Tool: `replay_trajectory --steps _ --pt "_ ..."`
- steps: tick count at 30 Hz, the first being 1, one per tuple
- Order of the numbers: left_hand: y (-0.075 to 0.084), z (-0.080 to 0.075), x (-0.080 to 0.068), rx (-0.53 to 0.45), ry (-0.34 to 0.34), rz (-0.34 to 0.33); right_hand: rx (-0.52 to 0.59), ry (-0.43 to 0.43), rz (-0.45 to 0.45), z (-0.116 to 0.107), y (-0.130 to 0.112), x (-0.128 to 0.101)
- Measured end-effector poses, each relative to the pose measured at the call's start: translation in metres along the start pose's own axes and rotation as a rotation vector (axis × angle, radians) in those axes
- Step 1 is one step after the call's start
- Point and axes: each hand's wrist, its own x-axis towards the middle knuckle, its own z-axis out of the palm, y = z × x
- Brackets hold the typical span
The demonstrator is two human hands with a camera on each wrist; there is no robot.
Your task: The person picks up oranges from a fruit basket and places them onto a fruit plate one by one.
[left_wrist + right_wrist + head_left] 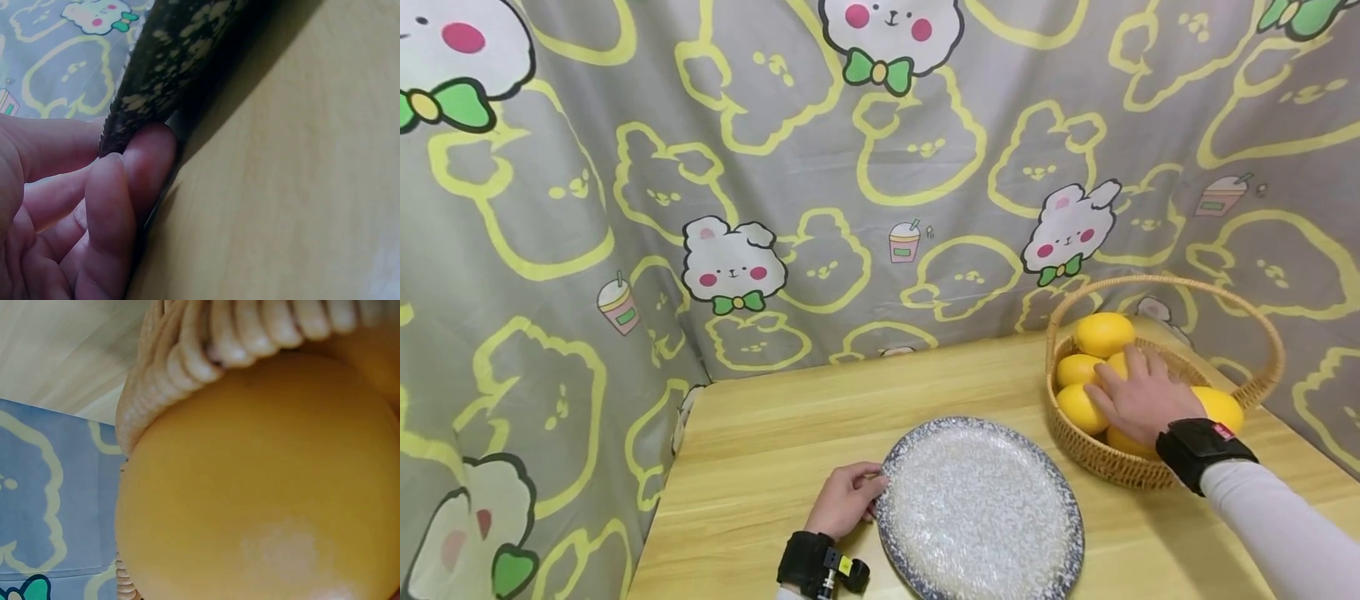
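A large round plate, speckled pale grey with a darker blue-grey rim, lies at the front of the wooden table. My left hand pinches its left rim; the left wrist view shows thumb and fingers at the dark speckled edge. To the right stands a wicker basket holding several smooth, lemon-like yellow fruits. Over these lies my right hand, fingers spread and touching the fruit. Its palm side is hidden. One yellow fruit fills most of the right wrist view.
The basket's tall hoop handle arches above the fruit. Behind the wooden table hangs a grey curtain printed with yellow outlines and white rabbits. It also runs along the left and right sides.
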Motion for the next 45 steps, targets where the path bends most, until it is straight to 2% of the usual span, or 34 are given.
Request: replay_trajectory --steps 12,21,28,36,45 --pt "0.007 -0.008 0.003 -0.039 0.039 0.030 0.005 -0.030 -0.019 -0.014 -0.003 0.014" --pt "0.008 -0.014 -0.003 -0.062 0.049 0.027 0.040 -0.098 -0.022 -0.020 -0.007 0.026" --pt "0.007 -0.015 -0.002 -0.049 0.054 0.014 0.053 -0.105 -0.063 -0.024 -0.008 0.031" --pt "0.009 -0.015 -0.002 -0.066 0.055 0.009 -0.006 -0.086 -0.089 -0.023 -0.006 0.034" --pt "0.004 -0.009 -0.002 -0.095 0.040 -0.019 -0.149 -0.058 -0.122 -0.019 0.001 0.031"
